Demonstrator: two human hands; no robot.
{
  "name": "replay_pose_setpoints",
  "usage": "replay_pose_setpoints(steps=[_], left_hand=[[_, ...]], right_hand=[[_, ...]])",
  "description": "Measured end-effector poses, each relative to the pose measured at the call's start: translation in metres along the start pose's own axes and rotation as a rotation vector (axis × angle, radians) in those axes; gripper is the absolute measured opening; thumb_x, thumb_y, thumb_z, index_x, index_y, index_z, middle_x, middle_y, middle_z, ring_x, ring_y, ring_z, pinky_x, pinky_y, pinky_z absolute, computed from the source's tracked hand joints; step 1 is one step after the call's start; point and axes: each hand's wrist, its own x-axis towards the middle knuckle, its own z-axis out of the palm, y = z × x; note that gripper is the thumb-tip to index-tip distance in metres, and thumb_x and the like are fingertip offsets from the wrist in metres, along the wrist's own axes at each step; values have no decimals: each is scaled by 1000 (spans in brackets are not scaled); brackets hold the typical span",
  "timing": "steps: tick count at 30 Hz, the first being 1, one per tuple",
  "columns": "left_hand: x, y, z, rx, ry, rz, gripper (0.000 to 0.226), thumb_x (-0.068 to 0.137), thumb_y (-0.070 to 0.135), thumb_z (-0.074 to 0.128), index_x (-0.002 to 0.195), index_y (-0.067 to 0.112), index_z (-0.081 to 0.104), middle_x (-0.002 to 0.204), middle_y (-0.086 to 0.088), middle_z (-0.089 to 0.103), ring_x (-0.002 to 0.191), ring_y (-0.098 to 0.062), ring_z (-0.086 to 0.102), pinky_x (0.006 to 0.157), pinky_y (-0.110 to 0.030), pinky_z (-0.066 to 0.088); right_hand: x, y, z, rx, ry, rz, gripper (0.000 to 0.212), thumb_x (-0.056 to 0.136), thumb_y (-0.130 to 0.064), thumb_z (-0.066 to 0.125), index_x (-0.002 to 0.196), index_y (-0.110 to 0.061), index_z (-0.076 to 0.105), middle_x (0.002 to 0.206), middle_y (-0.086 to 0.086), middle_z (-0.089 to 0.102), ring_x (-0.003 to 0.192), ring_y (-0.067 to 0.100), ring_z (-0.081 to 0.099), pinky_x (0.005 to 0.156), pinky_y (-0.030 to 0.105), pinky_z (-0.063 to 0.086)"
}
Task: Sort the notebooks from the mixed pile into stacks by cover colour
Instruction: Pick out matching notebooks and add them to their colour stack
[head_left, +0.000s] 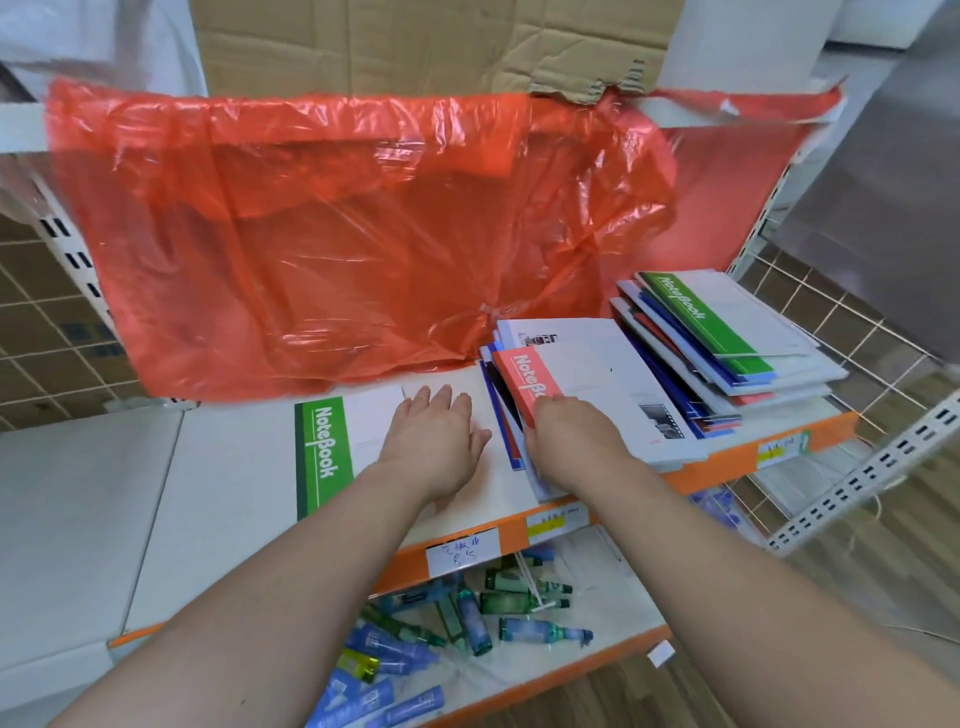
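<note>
Left hand (436, 441) open flat beside green notebook (332, 452); right hand (569, 431) gripping red notebook (527, 382) on pile (618, 395)

I stand at a shop's white metal display shelf (234, 467), its orange front strip (727, 460) bearing a handwritten paper label (462, 553), with slotted uprights (857, 478), wire grid side panels (810, 312), piled notebooks (597, 374) and small blue and green bottles (472, 618) heaped on the tier below.

Left hand (434, 441) flat, palm down, fingers straight, frame centre; right hand (569, 434) beside it, fingers curled in a grip; both forearms extended
</note>
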Motion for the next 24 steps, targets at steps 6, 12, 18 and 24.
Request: replay_pose_setpoints(steps=[6, 12, 18, 24], left_hand=[[1, 3, -7, -325, 56, -124, 46, 102, 41, 41, 132, 8, 52, 135, -14, 56, 124, -33, 50, 101, -40, 44], [13, 27, -7, -1239, 19, -357, 33, 97, 30, 57, 85, 0, 63, 83, -20, 69, 69, -29, 62, 66, -39, 52], [13, 51, -11, -1455, 24, -419, 25, 90, 2, 61, 101, 14, 43, 83, -14, 68, 43, -13, 58, 42, -25, 47], [15, 39, -24, -1463, 228, -195, 14, 99, 8, 53, 105, 20, 47, 94, -13, 74, 79, -21, 74, 66, -37, 58]], right_hand=[[-9, -11, -5, -37, 55, -110, 24, 96, -14, 46, 115, -6, 56, 112, 15, 63, 97, 35, 61, 71, 33, 42], [-20, -8, 1, 61, 94, -258, 28, 97, -24, 45, 121, -12, 54, 109, 10, 64, 97, 33, 59, 65, 32, 36], [-13, 23, 3, 327, 105, -226, 29, 98, -24, 44, 121, -14, 59, 115, 7, 64, 107, 27, 57, 86, 36, 47], [6, 45, -6, 613, 234, 161, 54, 97, -30, 49, 143, -7, 34, 140, 9, 46, 131, 31, 41, 106, 40, 38]])
